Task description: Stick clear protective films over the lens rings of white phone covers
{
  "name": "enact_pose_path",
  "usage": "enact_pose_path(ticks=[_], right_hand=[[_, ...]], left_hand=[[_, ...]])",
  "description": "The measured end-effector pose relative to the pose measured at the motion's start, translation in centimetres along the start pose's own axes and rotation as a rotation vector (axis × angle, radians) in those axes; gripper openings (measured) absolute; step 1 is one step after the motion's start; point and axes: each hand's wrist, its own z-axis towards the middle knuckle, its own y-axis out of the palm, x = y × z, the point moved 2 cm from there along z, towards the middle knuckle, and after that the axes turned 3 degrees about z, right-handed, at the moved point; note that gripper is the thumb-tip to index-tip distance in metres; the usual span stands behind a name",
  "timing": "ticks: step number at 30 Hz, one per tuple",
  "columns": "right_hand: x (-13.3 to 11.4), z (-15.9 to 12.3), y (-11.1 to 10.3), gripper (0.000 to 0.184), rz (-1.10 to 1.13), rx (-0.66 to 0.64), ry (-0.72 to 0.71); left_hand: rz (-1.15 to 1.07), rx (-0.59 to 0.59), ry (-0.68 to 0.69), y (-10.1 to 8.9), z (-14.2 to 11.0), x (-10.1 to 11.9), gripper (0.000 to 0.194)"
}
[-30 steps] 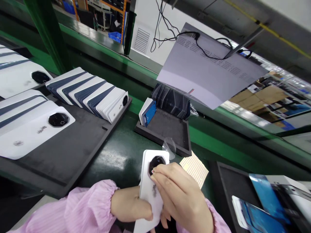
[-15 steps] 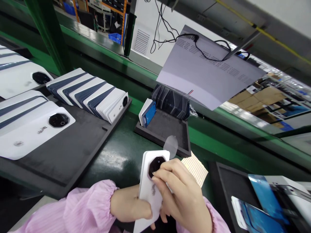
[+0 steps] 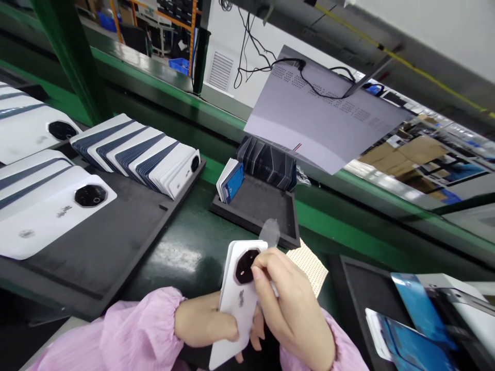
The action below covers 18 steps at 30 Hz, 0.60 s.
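Note:
My left hand (image 3: 207, 322) is wrapped around a white phone back cover (image 3: 242, 304), thumb on its face and fingers behind. A second white edge shows along its left side, so it may be more than one piece. Thumb and forefinger of my right hand (image 3: 292, 304) are pinched at the right edge of the dark camera module (image 3: 246, 267). What they hold, if anything, is too small to make out. A translucent rounded film (image 3: 269, 233) stands just beyond the cover's top right corner; I cannot tell what it is attached to.
A black tray (image 3: 127, 232) on the left bears rows of white covers (image 3: 135, 152). Ahead, a smaller tray (image 3: 266, 206) holds dark and blue-faced pieces. A dotted sheet (image 3: 309, 265) lies beside my right hand. Another tray (image 3: 359, 278) with blue-filmed pieces is at right.
My right fingertips have shifted from the middle of the camera module to its right edge, uncovering more of it. My left hand keeps its hold. The whole view has shifted slightly.

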Motion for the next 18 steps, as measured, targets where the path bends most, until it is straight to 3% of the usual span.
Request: enact_pose_path(ticks=[4,8,11,18], right_hand=[[-0.3,0.0,-0.3,0.016,0.021,0.103,-0.163],[-0.9,0.3,0.0,0.022,-0.108,0.122,-0.318],[-1.1,0.6,0.2,0.02,-0.184,0.136,-0.336],[-1.3,0.5,0.3,0.02,-0.221,0.118,-0.324]], left_hand=[[-0.144,-0.106,-0.005,0.0,-0.4,0.1,0.044],[-0.263,-0.015,0.113,-0.4,-0.7,-0.4,0.052],[-0.317,-0.012,0.158,-0.5,-0.8,-0.6,0.054],[-0.236,-0.092,0.091,-0.4,-1.2,0.5,0.046]])
